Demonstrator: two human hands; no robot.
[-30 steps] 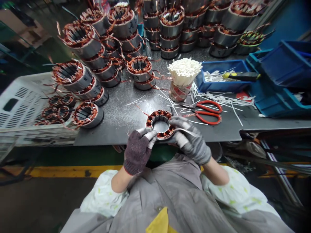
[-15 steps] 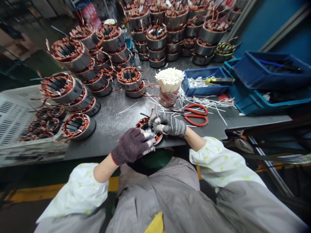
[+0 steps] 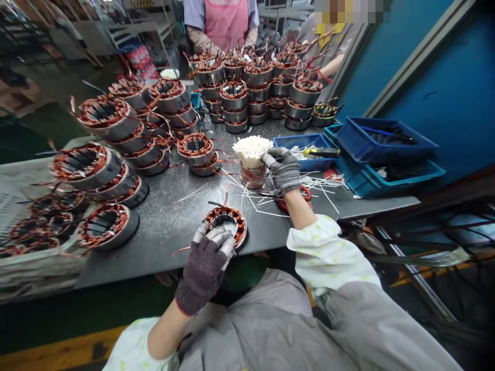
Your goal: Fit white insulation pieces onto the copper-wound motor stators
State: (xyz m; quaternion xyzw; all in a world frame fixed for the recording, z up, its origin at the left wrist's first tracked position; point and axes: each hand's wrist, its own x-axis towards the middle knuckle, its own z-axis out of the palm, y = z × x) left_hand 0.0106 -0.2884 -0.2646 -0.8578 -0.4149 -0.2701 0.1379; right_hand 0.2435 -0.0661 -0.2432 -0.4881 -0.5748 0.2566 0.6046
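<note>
Holding the stator: our left hand (image 3: 203,270), in a dark knit glove, rests on a copper-wound motor stator (image 3: 226,226), its fingers (image 3: 211,236) spread and curled over the near rim, with no other thing in their hold.

Stator's place: lying flat near the near edge of the grey metal desk (image 3: 166,226), directly before us, wire ends sticking up.

Reaching right: our right hand (image 3: 284,170), in a grey striped glove, is raised toward the far side, its fingers (image 3: 270,153) partly curled just beside a bundle of white strips (image 3: 251,152) standing in a cup; we cannot tell whether they pinch one.

Around: red-handled scissors (image 3: 296,200) lie below the right wrist, amid loose white strips. A blue tray (image 3: 286,142) holds a yellow-handled screwdriver (image 3: 323,152).

Far side: stacked stators (image 3: 234,100) stand before a co-worker in a pink apron (image 3: 216,20).
</note>
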